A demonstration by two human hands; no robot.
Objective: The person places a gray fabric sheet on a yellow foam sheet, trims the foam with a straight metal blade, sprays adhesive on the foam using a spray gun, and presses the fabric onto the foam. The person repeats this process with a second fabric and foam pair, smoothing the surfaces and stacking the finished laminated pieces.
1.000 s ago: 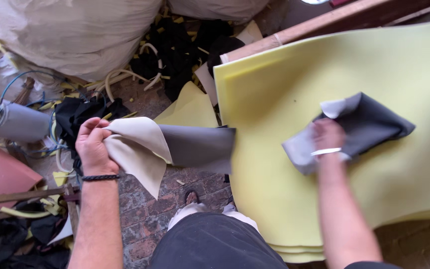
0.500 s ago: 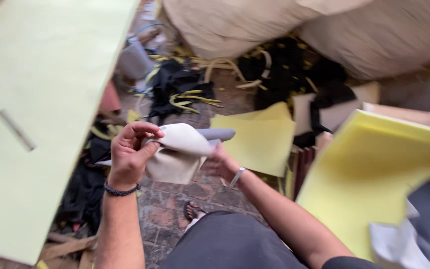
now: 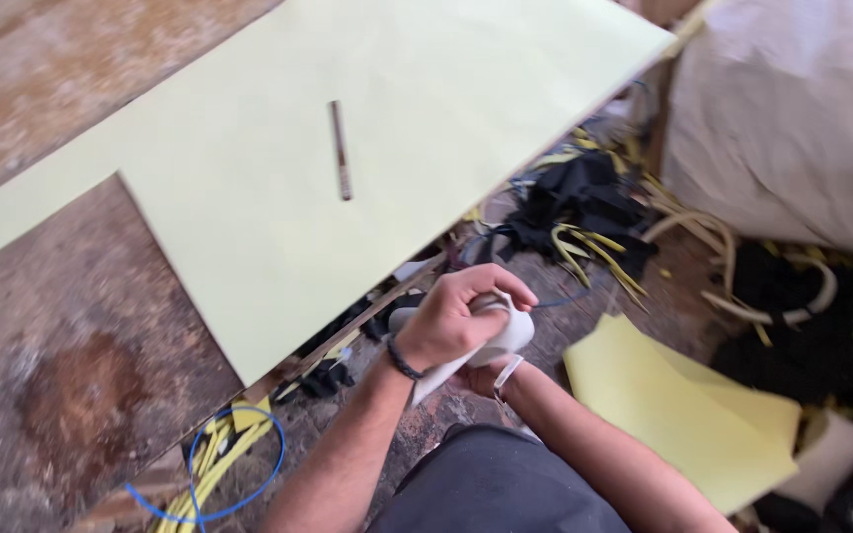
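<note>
Left hand [image 3: 456, 321] in a closed grip around the folded white fabric piece [image 3: 505, 341], right hand [image 3: 481, 377] beneath it — grip hidden, cannot tell — just off the worktop [image 3: 81, 326] edge, pale yellow sheet [image 3: 348, 128] lying across it, big white sack [image 3: 792, 118] bulging, contents unseen

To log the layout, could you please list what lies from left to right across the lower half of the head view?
Blue cable loop → left hand gripping a folded white piece → yellow foam sheet → black scraps.
</note>
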